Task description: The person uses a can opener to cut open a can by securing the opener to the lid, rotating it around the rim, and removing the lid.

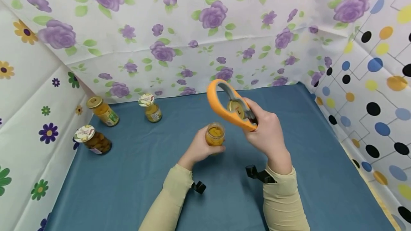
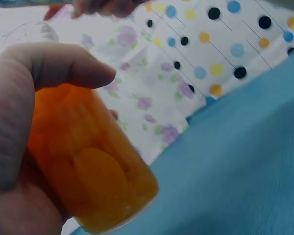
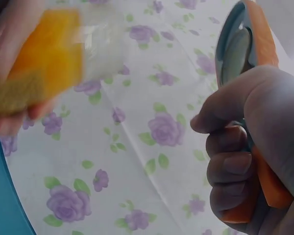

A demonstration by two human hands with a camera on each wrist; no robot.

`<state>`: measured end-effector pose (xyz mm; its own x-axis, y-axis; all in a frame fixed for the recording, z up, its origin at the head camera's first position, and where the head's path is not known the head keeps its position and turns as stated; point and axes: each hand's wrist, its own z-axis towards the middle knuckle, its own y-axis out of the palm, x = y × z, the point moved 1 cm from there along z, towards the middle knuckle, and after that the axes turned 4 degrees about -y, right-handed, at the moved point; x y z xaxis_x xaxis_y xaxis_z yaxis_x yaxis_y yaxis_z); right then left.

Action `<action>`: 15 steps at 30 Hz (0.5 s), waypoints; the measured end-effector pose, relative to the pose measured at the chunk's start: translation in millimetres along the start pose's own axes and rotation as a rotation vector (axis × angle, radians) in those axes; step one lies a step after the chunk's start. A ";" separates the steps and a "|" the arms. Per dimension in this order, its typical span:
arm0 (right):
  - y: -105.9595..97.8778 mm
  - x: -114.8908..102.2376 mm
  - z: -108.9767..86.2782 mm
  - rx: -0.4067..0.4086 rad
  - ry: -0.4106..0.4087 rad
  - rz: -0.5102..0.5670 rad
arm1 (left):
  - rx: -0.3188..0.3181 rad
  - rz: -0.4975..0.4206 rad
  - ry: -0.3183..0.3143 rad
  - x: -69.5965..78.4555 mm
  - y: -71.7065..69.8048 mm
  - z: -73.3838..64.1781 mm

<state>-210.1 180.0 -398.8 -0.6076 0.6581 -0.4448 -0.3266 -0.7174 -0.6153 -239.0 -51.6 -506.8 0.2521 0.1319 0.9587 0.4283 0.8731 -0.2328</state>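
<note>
My left hand (image 1: pixel 199 147) grips an uncapped glass jar (image 1: pixel 215 136) with yellow-orange pieces inside. Its thumb and fingers wrap the jar's side, as the left wrist view also shows around the orange contents (image 2: pixel 100 171). To the right and higher up, my right hand (image 1: pixel 268 131) holds an orange and grey jar opener (image 1: pixel 221 108) by its handles. A round gold lid (image 1: pixel 236 109) sits within the opener's jaws, apart from the jar. In the right wrist view, curled fingers (image 3: pixel 230 166) close round the opener's handles, and the lid (image 3: pixel 236 56) shows edge-on.
At the back left of the blue-covered table (image 1: pixel 138 181) stand a gold-lidded jar (image 1: pixel 104 111), a small jar with a patterned lid (image 1: pixel 151 109) and a jar of dark brown contents (image 1: pixel 94 140). Flowered cloth (image 1: pixel 179 45) hangs behind, dotted cloth (image 1: pixel 375 92) at the right.
</note>
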 end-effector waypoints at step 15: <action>-14.6 12.6 -3.8 0.118 0.168 0.068 | 0.260 0.047 -0.211 -38.4 -6.3 85.8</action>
<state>-210.2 199.6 -397.8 -0.5052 0.6288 -0.5911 -0.3770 -0.7769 -0.5042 -325.9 -21.8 -528.2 0.0695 0.2455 0.9669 0.1780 0.9506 -0.2542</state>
